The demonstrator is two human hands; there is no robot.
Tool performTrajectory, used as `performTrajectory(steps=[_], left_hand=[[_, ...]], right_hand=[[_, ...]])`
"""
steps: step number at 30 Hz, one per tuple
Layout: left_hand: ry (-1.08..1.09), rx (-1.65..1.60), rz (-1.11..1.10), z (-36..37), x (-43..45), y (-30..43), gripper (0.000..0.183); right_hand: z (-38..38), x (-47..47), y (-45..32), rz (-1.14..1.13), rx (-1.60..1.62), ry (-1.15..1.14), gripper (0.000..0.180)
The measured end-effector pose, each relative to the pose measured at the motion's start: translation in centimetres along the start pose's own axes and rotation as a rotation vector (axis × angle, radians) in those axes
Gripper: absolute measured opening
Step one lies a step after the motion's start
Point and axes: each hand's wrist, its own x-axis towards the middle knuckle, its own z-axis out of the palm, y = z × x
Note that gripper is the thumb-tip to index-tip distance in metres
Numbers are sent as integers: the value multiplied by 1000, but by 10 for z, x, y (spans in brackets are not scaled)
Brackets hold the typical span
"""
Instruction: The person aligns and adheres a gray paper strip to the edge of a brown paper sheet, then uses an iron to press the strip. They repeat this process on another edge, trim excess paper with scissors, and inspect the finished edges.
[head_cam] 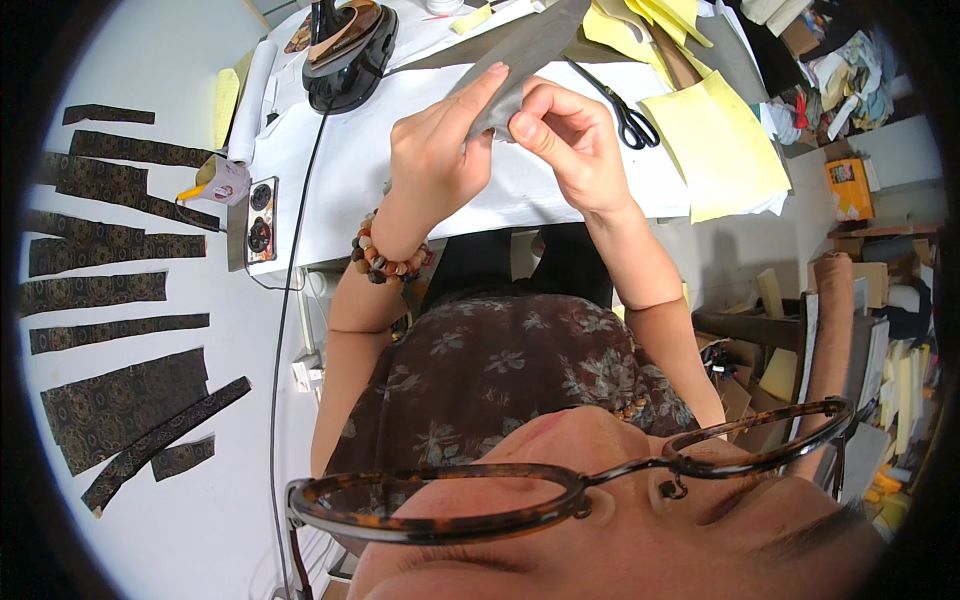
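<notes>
Above the white-covered table (352,195), a long strip of grey fabric (551,34) is held between both hands. My left hand (442,139) grips its lower part, with the index finger stretched along the cloth and the thumb beneath. A bead bracelet (382,266) circles that wrist. My right hand (574,142) pinches the strip's near end between thumb and bent index finger. The end looks gathered or folded there; the exact fold is hidden by the fingers. Black-handled scissors (634,127) lie on the table just right of my right hand, handles towards me.
A black iron on its stand (352,56) is at the back left, its cord (304,195) hanging over the table edge. Yellow paper (720,150) lies at right. Patterned dark fabric pieces (127,405) lie on the white surface at left. Rolls and boards (832,322) stand at far right.
</notes>
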Motion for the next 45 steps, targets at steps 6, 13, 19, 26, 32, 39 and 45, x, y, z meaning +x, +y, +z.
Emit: performTrajectory(steps=[6, 13, 19, 26, 32, 39, 45], left_hand=[[131, -40, -15, 9, -4, -4, 60], [305, -121, -34, 25, -21, -9, 45], [330, -139, -154, 23, -21, -11, 42], [339, -217, -405, 27, -34, -18, 29], [597, -347, -632, 0, -27, -22, 17], [823, -769, -614, -30, -5, -42, 25], [708, -995, -617, -15, -16, -37, 32]], right_hand=[[3, 10, -2, -125, -214, -9, 16], [12, 5, 4, -215, -402, -31, 16], [7, 22, 6, -204, -397, -91, 17], [5, 40, 17, -202, -481, -139, 22], [-18, 13, -19, -187, -796, 333, 25], [-53, -44, 98, 543, 112, 614, 59], [-25, -32, 100, 425, 198, 437, 51]])
